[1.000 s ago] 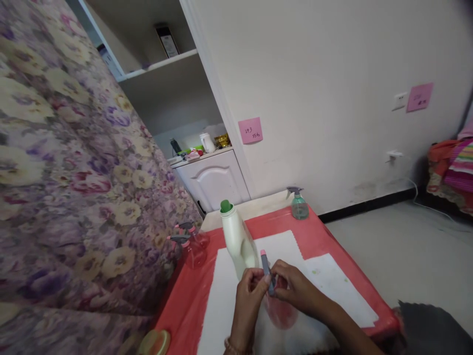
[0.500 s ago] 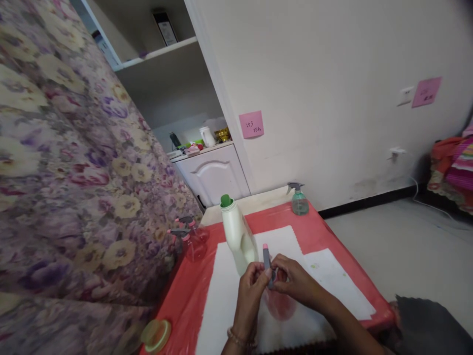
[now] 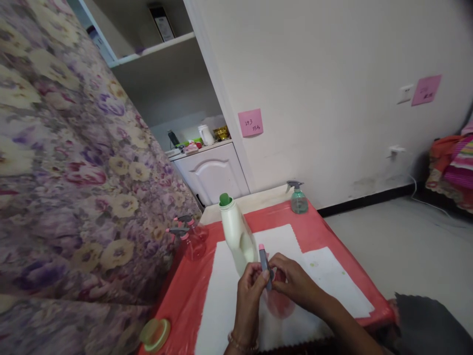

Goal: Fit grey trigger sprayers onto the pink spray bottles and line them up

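Note:
A clear pink spray bottle [image 3: 280,305] stands on the white sheet [image 3: 218,305] right in front of me. Its grey spray head [image 3: 263,259] has a pink nozzle tip that points away from me. My left hand [image 3: 250,293] pinches this head between thumb and fingers. At the bottle's neck, my right hand [image 3: 295,281] is closed with its fingertips around the collar, which is mostly hidden. Just beyond my left hand stands a large pale green jug-like bottle [image 3: 233,224], its mouth uncapped and showing a green inner spout.
Two pink spray bottles [image 3: 194,246] stand at the table's left edge, near the flowered curtain [image 3: 92,197]. A green spray bottle [image 3: 299,201] is at the far right corner. A round yellow-green lid [image 3: 155,335] lies front left. Red cloth [image 3: 181,305] covers the table.
The spray head has turned slightly, its nozzle tip swinging a little to the left. Both hands keep their hold, and the view has shifted slightly.

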`<control>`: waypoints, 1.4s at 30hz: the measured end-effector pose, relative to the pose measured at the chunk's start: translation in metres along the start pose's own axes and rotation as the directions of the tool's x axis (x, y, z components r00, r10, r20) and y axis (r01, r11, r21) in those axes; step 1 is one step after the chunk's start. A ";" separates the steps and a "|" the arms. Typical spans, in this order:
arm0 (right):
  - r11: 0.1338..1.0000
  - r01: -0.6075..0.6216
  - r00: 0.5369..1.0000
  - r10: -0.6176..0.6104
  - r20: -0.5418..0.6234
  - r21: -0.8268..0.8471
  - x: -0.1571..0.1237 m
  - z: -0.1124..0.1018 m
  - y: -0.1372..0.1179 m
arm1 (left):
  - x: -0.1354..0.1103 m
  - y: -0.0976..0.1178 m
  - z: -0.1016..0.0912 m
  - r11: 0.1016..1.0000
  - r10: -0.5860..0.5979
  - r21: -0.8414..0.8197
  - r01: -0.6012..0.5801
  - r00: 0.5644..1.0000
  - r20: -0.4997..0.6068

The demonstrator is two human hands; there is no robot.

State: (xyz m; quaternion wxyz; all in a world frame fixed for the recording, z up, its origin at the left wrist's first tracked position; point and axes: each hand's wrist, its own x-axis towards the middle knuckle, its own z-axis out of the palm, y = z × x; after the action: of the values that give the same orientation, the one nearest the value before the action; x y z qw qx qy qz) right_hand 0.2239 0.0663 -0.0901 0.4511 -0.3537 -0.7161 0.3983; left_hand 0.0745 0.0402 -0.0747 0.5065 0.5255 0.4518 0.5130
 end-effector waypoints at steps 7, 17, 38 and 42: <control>0.996 -0.073 0.997 0.072 -0.035 -0.043 -0.001 0.001 -0.003 | 0.000 0.001 0.001 0.993 0.007 0.118 -0.005 1.000 -0.019; 0.996 -0.063 0.998 0.063 -0.003 0.060 0.001 0.000 0.003 | 0.007 0.005 -0.003 0.984 -0.014 0.179 0.004 0.998 0.055; 0.979 -0.202 0.977 0.202 -0.073 0.017 0.002 0.004 0.001 | 0.007 -0.010 0.005 0.997 0.002 0.071 0.003 0.998 -0.063; 0.984 -0.162 0.987 0.163 -0.006 0.081 -0.001 0.001 0.000 | 0.007 -0.012 0.005 0.998 0.009 0.065 -0.005 0.998 -0.068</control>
State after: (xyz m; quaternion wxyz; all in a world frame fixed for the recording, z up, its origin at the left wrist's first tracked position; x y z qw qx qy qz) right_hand 0.2236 0.0652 -0.0913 0.4355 -0.3952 -0.6654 0.4598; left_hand 0.0808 0.0480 -0.0856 0.4717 0.5252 0.4833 0.5177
